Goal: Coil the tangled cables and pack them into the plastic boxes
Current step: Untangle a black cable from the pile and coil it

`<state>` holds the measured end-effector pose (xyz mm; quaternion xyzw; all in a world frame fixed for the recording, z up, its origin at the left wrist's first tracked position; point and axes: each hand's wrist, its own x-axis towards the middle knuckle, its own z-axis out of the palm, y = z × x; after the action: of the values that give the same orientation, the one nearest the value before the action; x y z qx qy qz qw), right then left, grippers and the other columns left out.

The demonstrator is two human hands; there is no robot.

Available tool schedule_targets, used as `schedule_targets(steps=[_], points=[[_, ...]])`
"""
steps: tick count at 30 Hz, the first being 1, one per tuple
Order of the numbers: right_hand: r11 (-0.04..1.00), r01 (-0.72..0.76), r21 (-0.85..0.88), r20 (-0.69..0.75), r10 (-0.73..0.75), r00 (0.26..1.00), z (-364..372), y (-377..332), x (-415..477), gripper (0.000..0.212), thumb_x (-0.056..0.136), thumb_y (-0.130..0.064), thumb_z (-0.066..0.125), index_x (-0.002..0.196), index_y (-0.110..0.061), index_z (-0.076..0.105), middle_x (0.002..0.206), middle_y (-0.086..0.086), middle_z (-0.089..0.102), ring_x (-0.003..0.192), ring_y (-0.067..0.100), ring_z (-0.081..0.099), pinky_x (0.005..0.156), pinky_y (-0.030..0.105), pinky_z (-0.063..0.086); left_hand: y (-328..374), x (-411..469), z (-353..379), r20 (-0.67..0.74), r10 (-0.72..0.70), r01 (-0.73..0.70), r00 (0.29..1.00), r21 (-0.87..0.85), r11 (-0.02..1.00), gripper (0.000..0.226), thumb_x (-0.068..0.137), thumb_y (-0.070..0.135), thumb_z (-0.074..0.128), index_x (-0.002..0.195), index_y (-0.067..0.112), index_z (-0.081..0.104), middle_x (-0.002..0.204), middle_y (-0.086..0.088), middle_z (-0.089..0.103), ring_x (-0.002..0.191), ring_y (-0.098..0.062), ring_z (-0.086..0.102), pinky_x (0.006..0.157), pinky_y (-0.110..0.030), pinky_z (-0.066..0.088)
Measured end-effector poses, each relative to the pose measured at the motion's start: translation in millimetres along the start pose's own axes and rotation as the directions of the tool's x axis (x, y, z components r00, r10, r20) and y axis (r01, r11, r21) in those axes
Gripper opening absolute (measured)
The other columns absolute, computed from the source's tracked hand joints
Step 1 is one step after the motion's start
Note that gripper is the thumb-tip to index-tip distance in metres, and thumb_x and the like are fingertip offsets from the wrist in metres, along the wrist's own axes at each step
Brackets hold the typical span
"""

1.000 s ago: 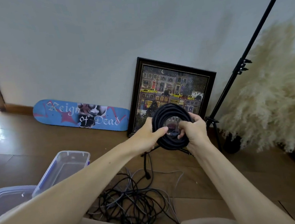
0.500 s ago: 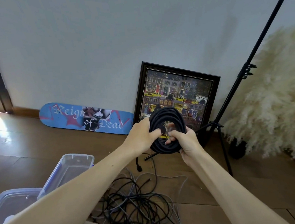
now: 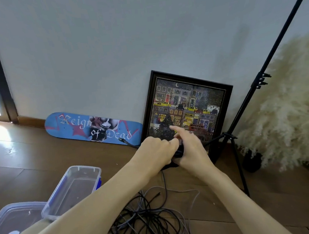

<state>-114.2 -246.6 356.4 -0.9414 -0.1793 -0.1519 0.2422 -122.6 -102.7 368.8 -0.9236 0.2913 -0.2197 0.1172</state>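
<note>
Both hands are up in front of me, meeting over the black coil. It is held in the air above the floor, and only a dark sliver shows between the palms.

My left hand is clenched round the bundle, knuckles up. My right hand lies against the other side with the forefinger stretched out and blurred. I can't tell whether its other fingers close on the cable.

A plug end sticks out stiffly past the left hand. A thin line also drops from the bundle towards the tangled cables heaped on the floor below.

I'd judge this cable as rubbery, light and springy. The loops will want to fan open the moment the squeeze eases, so the hold belongs across all the turns at one spot, pinching the whole stack, not one strand. That free tail looks like the bit to wrap round the waist of the coil to lock it.

I'd expect the jacket to be grippy rather than slick, so slipping isn't my worry. Snagging is, because the hanging line may be caught in the heap.

The nearest plastic box sits open down to the left, touching a second box. Both look shallow, so I think the coil should go in flat.
</note>
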Motion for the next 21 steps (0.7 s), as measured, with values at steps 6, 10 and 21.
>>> schedule_targets(steps=[6, 10, 21], points=[[0.982, -0.035, -0.186, 0.194, 0.071, 0.978, -6.1, -9.5, -0.8, 0.031, 0.080, -0.014, 0.065, 0.106, -0.028, 0.054, 0.085, -0.007, 0.062, 0.088, 0.020, 0.057, 0.069, 0.037, 0.048, 4.6, 0.8, 9.4, 0.033, 0.026, -0.025, 0.999, -0.015, 1.000, 0.028, 0.091, 0.015, 0.040, 0.118, 0.007, 0.042, 0.095, -0.005, 0.067, 0.082, -0.031, 0.066, 0.044, -0.028, 0.017], [0.979, -0.087, -0.185, 0.137, 0.114, 0.984, -7.9, -13.7, 3.6, 0.024, 0.081, -0.012, 0.062, 0.068, -0.023, 0.045, 0.068, 0.000, 0.054, 0.073, 0.024, 0.055, 0.061, 0.037, 0.044, -3.0, 3.3, 4.7, 0.015, -0.015, 0.017, 1.000, -0.119, 0.993, 0.021, 0.092, 0.026, 0.043, 0.109, 0.013, 0.038, 0.101, -0.001, 0.064, 0.089, -0.030, 0.064, 0.051, -0.032, 0.028], [0.758, -0.406, 0.510, 0.124, 0.403, 0.907, -36.8, 13.4, 6.4, 0.007, 0.085, 0.002, 0.064, 0.089, 0.007, 0.066, 0.071, 0.032, 0.060, 0.040, 0.021, 0.051, 0.051, 0.033, 0.049, -30.4, -1.3, 8.7, -0.046, -0.224, 0.083, 0.974, -0.841, 0.535, 0.034, 0.100, 0.039, 0.034, 0.105, 0.018, 0.059, 0.092, 0.003, 0.064, 0.088, -0.013, 0.059, 0.083, -0.038, 0.047]])
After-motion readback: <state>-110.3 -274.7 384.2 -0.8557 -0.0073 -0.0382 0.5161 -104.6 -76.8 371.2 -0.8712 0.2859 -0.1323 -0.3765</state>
